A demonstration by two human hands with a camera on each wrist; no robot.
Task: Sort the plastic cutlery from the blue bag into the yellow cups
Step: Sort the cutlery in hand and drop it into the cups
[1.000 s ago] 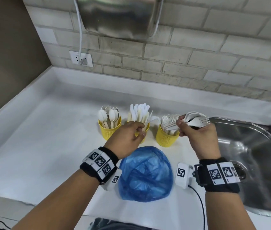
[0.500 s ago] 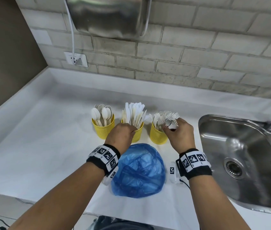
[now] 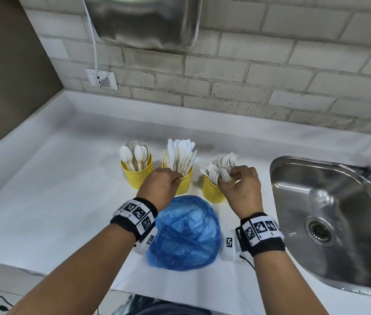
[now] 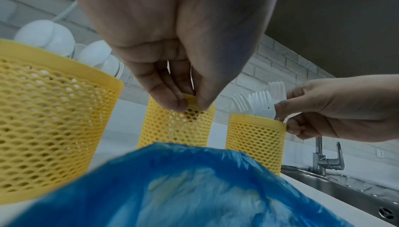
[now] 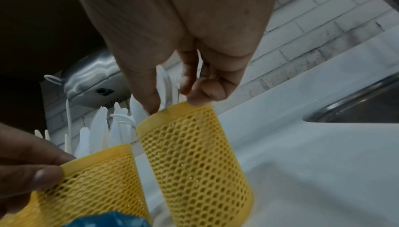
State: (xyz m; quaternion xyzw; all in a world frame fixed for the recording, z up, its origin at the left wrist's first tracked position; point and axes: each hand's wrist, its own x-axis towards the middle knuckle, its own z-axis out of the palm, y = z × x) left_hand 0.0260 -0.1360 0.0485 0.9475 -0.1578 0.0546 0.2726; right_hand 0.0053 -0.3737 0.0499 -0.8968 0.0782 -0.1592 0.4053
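Three yellow mesh cups stand in a row: the left cup (image 3: 136,176) holds spoons, the middle cup (image 3: 185,186) knives, the right cup (image 3: 211,193) forks. My left hand (image 3: 178,178) pinches the near rim of the middle cup (image 4: 177,128) between thumb and fingers (image 4: 172,102). My right hand (image 3: 227,176) grips a bunch of white forks (image 3: 222,165) standing in the right cup (image 5: 198,154), its fingertips (image 5: 151,104) at the rim. The crumpled blue bag (image 3: 186,233) lies just in front of the cups, between my wrists.
A steel sink (image 3: 329,214) with a tap (image 4: 326,159) is set into the white counter to the right. A brick wall, a wall socket (image 3: 101,79) and a steel dispenser (image 3: 143,19) are behind. Bare counter (image 3: 55,189) stretches to the left.
My right hand carried the forks from above the sink edge down into the right cup. My left hand stayed on the middle cup's rim.
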